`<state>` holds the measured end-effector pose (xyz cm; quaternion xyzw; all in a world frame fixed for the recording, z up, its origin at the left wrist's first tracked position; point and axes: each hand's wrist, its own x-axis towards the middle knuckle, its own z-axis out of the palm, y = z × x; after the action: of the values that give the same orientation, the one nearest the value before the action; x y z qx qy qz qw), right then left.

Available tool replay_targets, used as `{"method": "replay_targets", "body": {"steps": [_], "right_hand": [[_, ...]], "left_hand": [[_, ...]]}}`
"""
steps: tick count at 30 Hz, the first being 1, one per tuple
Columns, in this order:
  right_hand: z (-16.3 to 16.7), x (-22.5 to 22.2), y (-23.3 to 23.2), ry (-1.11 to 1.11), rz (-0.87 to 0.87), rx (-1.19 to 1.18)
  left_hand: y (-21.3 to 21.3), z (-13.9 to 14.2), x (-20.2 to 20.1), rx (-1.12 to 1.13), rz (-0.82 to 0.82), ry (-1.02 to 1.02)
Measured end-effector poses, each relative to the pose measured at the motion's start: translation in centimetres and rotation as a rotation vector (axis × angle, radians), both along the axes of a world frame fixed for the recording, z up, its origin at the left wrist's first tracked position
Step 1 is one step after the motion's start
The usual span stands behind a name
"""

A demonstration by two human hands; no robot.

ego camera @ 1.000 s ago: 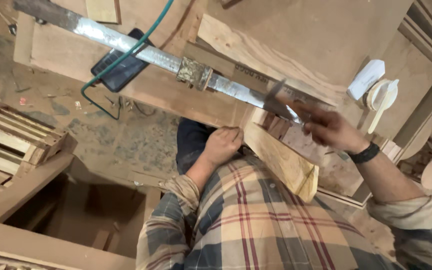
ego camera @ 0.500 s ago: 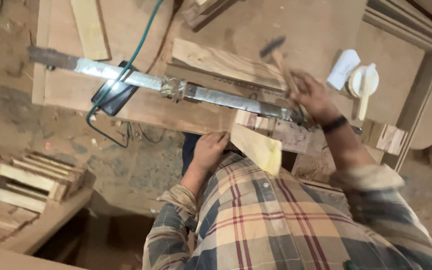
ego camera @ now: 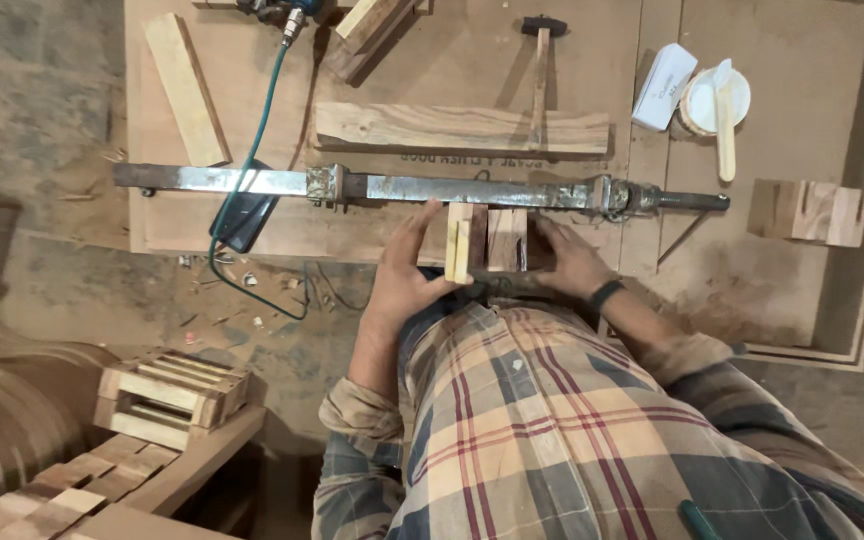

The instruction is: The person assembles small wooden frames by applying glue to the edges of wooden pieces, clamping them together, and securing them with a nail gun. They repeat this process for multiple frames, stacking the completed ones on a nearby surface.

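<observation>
Our left hand (ego camera: 407,280) and right hand (ego camera: 572,262) squeeze the wood blocks (ego camera: 487,240) together just below the clamp (ego camera: 432,187), and we think they could slip and fall apart.

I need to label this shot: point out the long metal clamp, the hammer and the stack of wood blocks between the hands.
metal clamp (ego camera: 252,181), head view, on its flat bar
hammer (ego camera: 540,75), head view, on its wooden handle
wood blocks (ego camera: 505,238), head view, on a dark middle block
</observation>
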<state>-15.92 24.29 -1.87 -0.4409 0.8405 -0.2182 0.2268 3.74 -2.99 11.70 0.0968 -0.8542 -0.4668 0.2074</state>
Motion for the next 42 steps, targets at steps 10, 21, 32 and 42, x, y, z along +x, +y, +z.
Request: {"method": "replay_targets", "body": {"steps": [10, 21, 32, 42], "right_hand": [[1.4, 2.9, -1.1, -0.036, -0.221, -0.165], [-0.1, 5.3, 2.3, 0.068, -0.386, -0.209], [21.9, 4.2, -0.7, -0.088, -0.168, -0.789], [37.4, 4.5, -11.8, 0.530, 0.316, -0.228]], "left_hand": [[0.1, 0.5, -0.7, 0.117, -0.050, -0.105], [-2.4, 1.3, -1.8, 0.018, -0.242, -0.066], [-3.7, 6.2, -1.3, -0.060, -0.364, 0.107], [-3.8, 6.7, -1.5, 0.000, -0.409, 0.150]]}}
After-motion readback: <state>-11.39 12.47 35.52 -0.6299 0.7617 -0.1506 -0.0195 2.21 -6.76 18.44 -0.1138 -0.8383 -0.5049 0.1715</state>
